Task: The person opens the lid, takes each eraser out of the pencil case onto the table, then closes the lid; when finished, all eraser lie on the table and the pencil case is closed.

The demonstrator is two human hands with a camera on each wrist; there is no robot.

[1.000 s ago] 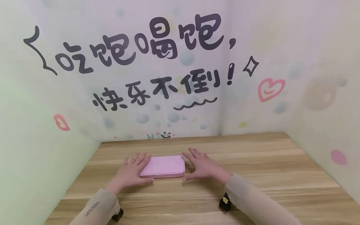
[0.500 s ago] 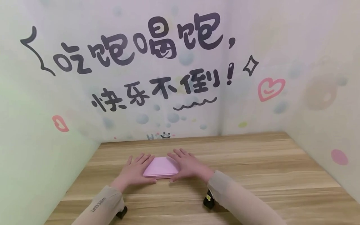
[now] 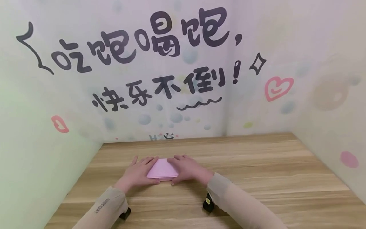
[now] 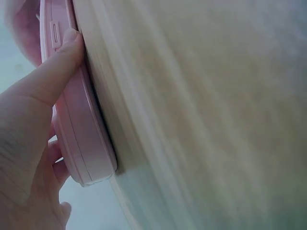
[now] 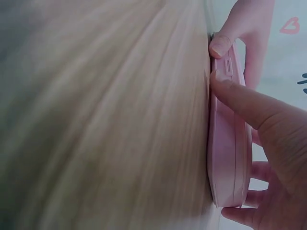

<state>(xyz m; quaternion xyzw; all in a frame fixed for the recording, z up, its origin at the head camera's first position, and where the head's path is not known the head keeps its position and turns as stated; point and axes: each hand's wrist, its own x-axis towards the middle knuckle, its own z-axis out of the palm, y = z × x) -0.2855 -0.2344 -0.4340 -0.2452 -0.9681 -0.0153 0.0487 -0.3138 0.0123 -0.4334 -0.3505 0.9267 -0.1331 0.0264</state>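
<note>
A flat pink case [image 3: 162, 168] with rounded corners lies on the wooden table. Its lid looks closed, and a small latch [image 5: 229, 66] shows on the front side between the two thumbs. My left hand [image 3: 139, 172] grips the left end, its thumb [image 4: 67, 52] along the front side and its fingers over the lid. At the other end my right hand [image 3: 186, 170] holds the case the same way, its thumb [image 5: 244, 100] pressed to the front beside the latch. Both hands hide the ends of the case in the head view.
The wood-grain table [image 3: 257, 165] meets a back wall [image 3: 246, 25] with large dark lettering and painted hearts. Pale side walls [image 3: 25, 152] close in the left and right. Black wrist devices [image 3: 208, 203] hang under both sleeves.
My right hand has moved left from beside the case onto its right end, and its fingers have bent over the lid. The left hand has shifted slightly right.
</note>
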